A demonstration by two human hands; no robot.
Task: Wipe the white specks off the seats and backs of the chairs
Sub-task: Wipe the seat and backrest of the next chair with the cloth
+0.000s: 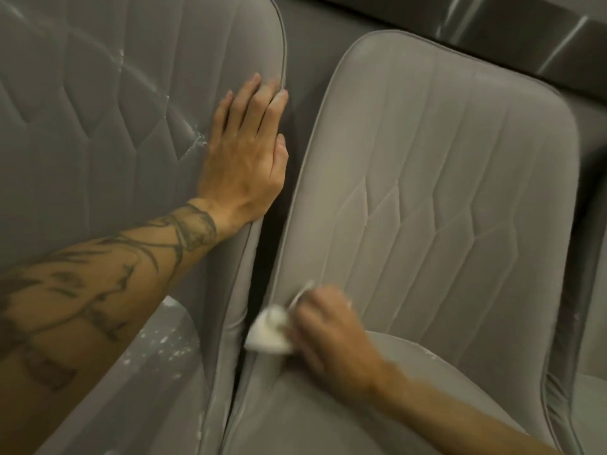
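Note:
Two grey quilted chairs stand side by side. My left hand (246, 152) lies flat, fingers straight, against the right edge of the left chair's back (98, 126), which carries white specks (193, 142) along its seams. More white specks (164, 346) dot the left chair's seat. My right hand (325, 326), blurred by motion, holds a white cloth (269, 330) pressed to the lower left corner of the right chair's back (443, 178), just above its seat (328, 415). The right chair's back looks nearly free of specks.
A narrow dark gap (262, 264) separates the two chairs. A dark wall with a shiny metal ledge (492, 37) runs behind them at the top right. A third chair's edge (594, 372) shows at the far right.

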